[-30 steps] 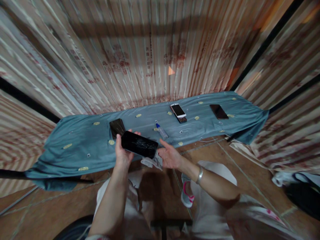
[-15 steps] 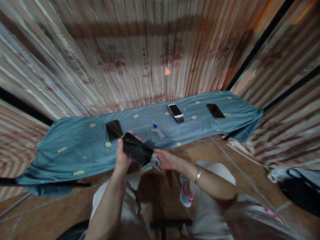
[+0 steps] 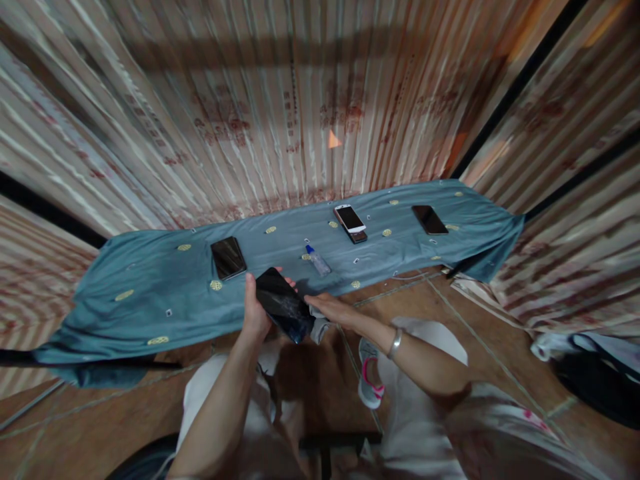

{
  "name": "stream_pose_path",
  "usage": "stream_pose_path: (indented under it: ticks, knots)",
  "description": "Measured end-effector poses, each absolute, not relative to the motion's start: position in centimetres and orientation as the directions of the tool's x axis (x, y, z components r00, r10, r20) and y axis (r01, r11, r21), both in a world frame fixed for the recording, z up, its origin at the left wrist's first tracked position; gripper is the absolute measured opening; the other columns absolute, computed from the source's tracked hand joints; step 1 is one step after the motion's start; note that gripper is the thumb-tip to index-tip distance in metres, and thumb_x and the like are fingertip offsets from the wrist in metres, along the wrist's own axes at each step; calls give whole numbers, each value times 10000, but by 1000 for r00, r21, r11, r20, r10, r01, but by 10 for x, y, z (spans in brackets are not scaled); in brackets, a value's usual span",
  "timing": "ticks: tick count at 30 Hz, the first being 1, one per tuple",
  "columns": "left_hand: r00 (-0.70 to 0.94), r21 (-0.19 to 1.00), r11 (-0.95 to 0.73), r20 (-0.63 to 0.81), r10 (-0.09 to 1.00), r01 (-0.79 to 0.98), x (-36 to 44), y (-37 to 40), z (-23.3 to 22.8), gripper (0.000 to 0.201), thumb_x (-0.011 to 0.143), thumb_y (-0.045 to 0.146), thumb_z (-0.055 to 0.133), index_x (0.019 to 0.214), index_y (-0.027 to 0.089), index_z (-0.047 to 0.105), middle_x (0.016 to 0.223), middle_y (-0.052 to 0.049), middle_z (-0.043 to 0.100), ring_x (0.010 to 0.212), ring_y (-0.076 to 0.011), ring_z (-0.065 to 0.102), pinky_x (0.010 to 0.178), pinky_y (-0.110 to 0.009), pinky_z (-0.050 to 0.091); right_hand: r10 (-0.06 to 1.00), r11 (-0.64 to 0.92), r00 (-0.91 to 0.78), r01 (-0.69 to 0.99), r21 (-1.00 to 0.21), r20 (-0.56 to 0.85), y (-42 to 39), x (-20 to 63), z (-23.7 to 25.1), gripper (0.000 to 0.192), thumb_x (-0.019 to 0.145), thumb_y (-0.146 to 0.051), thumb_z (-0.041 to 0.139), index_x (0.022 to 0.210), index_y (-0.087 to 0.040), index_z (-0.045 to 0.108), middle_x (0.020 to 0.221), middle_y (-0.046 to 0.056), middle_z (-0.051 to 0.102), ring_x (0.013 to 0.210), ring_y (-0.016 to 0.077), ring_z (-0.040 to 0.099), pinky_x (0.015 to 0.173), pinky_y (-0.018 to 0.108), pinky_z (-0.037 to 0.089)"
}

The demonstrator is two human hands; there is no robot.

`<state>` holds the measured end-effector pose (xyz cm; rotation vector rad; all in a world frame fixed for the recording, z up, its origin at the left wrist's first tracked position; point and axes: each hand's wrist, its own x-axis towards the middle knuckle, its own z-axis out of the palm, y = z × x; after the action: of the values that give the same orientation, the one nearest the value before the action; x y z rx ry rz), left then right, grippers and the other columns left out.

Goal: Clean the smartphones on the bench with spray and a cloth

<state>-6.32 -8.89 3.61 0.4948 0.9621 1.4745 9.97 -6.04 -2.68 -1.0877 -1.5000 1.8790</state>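
Left hand (image 3: 256, 313) grips the cracked phone (image 3: 284, 305); right hand (image 3: 334, 310) seemingly pinches a cloth (image 3: 320, 329) beneath.

A blue-grey cloth (image 3: 150, 293) carries three phones — black (image 3: 228, 257), white (image 3: 349, 219), black (image 3: 429, 219) — and a small bottle (image 3: 318, 261).

One head-worn camera looks forward and steeply down, near the hands, toward the cloth-covered table (image 3: 165, 300).
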Motion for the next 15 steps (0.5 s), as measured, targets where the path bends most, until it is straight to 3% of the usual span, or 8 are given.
stream_pose_path:
  ticks: [4, 8, 12, 15]
  knots:
    - [-144, 779, 164, -310, 940, -605, -64, -87, 34, 680, 759, 718, 367, 962, 126, 635, 743, -115, 709, 712, -234, 687, 661, -347, 545, 792, -252, -526, 179, -951, -309, -61, 102, -22, 451, 784, -566, 536, 563, -173, 549, 483, -56, 465, 483, 87, 376, 503, 235, 263]
    - [-96, 745, 239, -376, 922, -623, -61, -88, 30, 664, 784, 699, 350, 962, 130, 642, 738, -104, 708, 646, -222, 680, 597, -338, 546, 777, -365, -547, 12, -931, -312, -61, 100, -17, 394, 748, -555, 597, 652, -173, 606, 560, -42, 564, 542, 106, 479, 555, 229, 343]
    - [-16, 699, 310, -417, 909, -644, -52, -91, 26, 646, 813, 663, 341, 962, 113, 644, 724, -102, 704, 643, -219, 679, 617, -346, 552, 720, -539, -602, -174, -824, -344, -57, 95, -7, 292, 750, -463, 633, 820, -180, 648, 723, -28, 664, 656, 122, 584, 646, 235, 413]
    - [12, 683, 332, -428, 904, -651, -45, -93, 26, 629, 827, 642, 341, 959, 108, 646, 720, -101, 702, 638, -221, 677, 621, -353, 553, 687, -641, -592, -220, -736, -421, -52, 93, -1, 233, 761, -405, 641, 773, -173, 631, 640, -37, 643, 575, 109, 568, 601, 221, 407]
